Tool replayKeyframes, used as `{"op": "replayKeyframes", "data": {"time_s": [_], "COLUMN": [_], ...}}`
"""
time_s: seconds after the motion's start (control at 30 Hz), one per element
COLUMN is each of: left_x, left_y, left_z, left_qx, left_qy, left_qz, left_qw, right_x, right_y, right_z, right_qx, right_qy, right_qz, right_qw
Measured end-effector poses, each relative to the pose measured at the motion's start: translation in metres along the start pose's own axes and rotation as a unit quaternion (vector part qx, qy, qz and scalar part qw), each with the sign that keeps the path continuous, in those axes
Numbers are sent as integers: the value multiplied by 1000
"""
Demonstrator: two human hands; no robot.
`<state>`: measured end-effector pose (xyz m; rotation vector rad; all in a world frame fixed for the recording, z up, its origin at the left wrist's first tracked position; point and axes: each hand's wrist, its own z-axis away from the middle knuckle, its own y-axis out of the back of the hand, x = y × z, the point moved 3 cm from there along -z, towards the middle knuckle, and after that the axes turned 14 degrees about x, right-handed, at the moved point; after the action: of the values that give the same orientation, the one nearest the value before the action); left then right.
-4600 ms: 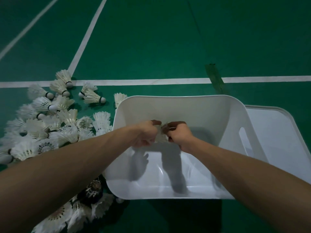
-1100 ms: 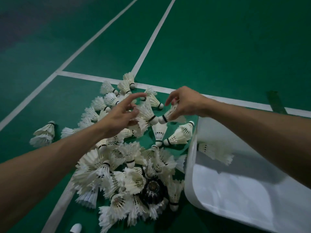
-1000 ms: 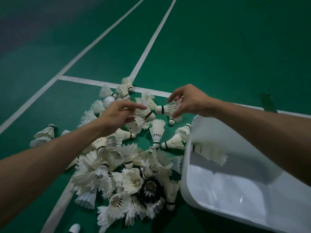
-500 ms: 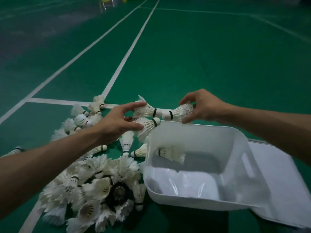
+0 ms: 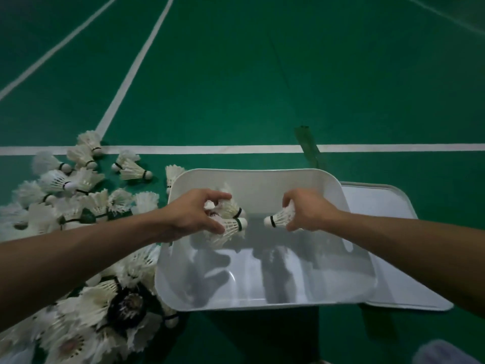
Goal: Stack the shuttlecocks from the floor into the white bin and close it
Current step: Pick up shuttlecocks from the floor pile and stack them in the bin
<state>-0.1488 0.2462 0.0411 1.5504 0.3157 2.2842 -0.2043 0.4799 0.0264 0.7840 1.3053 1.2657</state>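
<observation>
A white rounded-rectangle plastic bin (image 5: 252,176) is set open on the green court floor (image 5: 262,88), and both hands are held over its inside. A small bunch of white feathered shuttlecocks (image 5: 231,219) is grasped by the left-hand grip (image 5: 193,216), fingers and thumb curled round the feather skirts, with two black-banded cork tips pointed toward the other hand. A third might be tucked in behind the fingers, but the light's too dim for that to be called. A single white feathered shuttlecock (image 5: 280,219) is pinched at its skirt by the right-hand grip (image 5: 308,212), cork tip aimed left, so the tips are faced at each other with a gap left between. Both loads are held above the bin's bottom, where the hands' shadows are cast. The bin's flat white lid (image 5: 380,206) is laid on the floor right up against the bin's right side. A big loose pile of white shuttlecocks (image 5: 78,200) is spread just left of the bin, with one black shuttlecock (image 5: 128,303) mixed in by the near-left corner. White painted court lines (image 5: 210,149) are seen behind the bin.
</observation>
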Motion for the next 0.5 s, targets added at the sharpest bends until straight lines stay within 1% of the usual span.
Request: {"op": "replayKeyframes", "data": {"time_s": [0.1, 0.27, 0.37, 0.5], "left_x": [-6, -10, -12, -9], "left_y": [-5, -6, -7, -5], "left_z": [-13, -21, -20, -14], "left_qx": [18, 34, 39, 56], "left_qy": [9, 19, 18, -1], "left_qz": [-17, -47, -89, -146], "left_qw": [1000, 998, 995, 988], "right_x": [2, 4, 4, -3], "right_y": [-21, -49, -60, -65], "right_z": [-10, -20, -23, -24], "right_qx": [-4, -1, -6, -29], "right_qy": [-1, -46, -77, -95], "right_qz": [-8, -74, -132, -190], "right_qw": [1000, 996, 988, 977]}}
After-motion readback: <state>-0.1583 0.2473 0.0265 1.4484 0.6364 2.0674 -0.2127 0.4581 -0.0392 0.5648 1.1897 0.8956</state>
